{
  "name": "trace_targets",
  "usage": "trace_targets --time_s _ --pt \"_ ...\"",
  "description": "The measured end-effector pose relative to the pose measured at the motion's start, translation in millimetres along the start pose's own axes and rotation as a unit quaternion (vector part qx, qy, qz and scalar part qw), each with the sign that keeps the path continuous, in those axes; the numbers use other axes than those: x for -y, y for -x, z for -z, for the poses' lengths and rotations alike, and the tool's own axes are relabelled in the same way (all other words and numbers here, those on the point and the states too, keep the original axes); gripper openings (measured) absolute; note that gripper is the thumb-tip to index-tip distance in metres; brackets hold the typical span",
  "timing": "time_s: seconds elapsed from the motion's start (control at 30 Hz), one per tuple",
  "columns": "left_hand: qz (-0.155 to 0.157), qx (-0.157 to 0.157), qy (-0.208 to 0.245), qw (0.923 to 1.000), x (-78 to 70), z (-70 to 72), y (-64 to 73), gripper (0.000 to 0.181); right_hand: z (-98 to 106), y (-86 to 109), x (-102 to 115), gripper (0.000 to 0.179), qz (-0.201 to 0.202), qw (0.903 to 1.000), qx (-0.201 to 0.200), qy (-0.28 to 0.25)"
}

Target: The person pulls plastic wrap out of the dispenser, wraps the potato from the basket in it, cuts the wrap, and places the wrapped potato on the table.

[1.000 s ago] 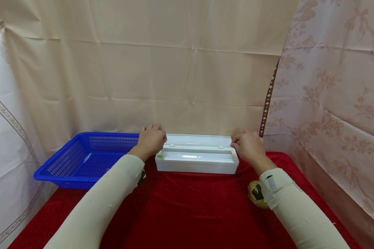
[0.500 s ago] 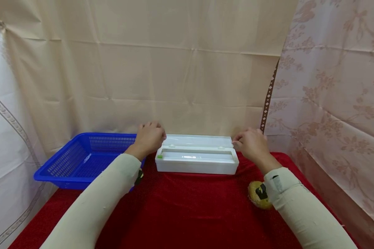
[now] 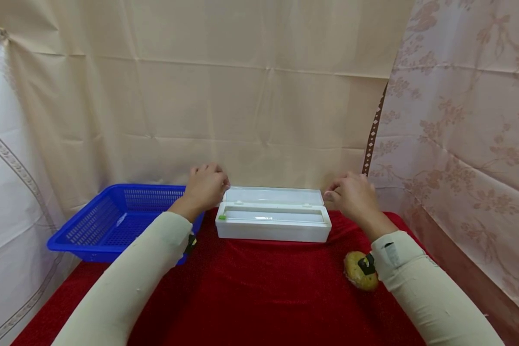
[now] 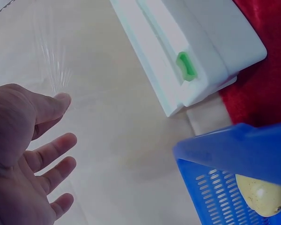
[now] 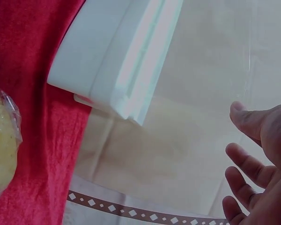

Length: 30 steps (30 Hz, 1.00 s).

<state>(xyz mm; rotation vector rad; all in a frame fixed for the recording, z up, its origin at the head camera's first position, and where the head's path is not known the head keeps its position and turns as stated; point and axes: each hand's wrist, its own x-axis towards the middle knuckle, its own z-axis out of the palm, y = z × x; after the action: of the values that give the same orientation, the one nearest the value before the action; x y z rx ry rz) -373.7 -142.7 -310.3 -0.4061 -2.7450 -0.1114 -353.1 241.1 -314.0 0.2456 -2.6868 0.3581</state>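
Note:
My left hand [image 3: 204, 186] pinches clear cling film [image 4: 56, 70] between thumb and index finger, its folds gathered at the fingertips in the left wrist view. Across from it, my right hand [image 3: 351, 194] pinches the film's other side; a faint edge runs up from the thumb in the right wrist view. Both hands hover above the two ends of a white cling film dispenser [image 3: 273, 232], whose lid [image 3: 273, 196] is raised at the back. A green slide cutter [image 4: 186, 66] sits at the dispenser's left end.
A blue plastic basket [image 3: 86, 252] stands at the left, with a potato [image 4: 262, 194] inside. Near my right sleeve, a film-wrapped yellowish potato [image 3: 356, 276] lies on the red cloth [image 3: 259, 298]. A beige curtain [image 3: 242, 96] hangs close behind the dispenser.
Both hands have risen slightly and drifted a little outward, still pinching the film. The dispenser, basket and wrapped potato have stayed where they were.

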Motion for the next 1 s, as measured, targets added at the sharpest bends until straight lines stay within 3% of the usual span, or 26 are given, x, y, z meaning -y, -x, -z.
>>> trace_targets --time_s 0.4,0.7,1.0 --pt "-0.003 -0.020 0.015 0.9997 -0.1 11.5 3.4 0.018 13 1.5 1 0.010 0.020 0.9994 -0.027 -0.010" --pt "0.006 -0.032 0.038 0.9988 -2.3 20.4 6.6 0.017 20 1.5 2 0.009 0.018 0.9986 -0.045 -0.020" --pt "-0.003 -0.051 0.039 0.9979 -3.9 27.9 10.0 0.017 27 2.9 1 0.011 0.016 0.9983 -0.051 -0.023"
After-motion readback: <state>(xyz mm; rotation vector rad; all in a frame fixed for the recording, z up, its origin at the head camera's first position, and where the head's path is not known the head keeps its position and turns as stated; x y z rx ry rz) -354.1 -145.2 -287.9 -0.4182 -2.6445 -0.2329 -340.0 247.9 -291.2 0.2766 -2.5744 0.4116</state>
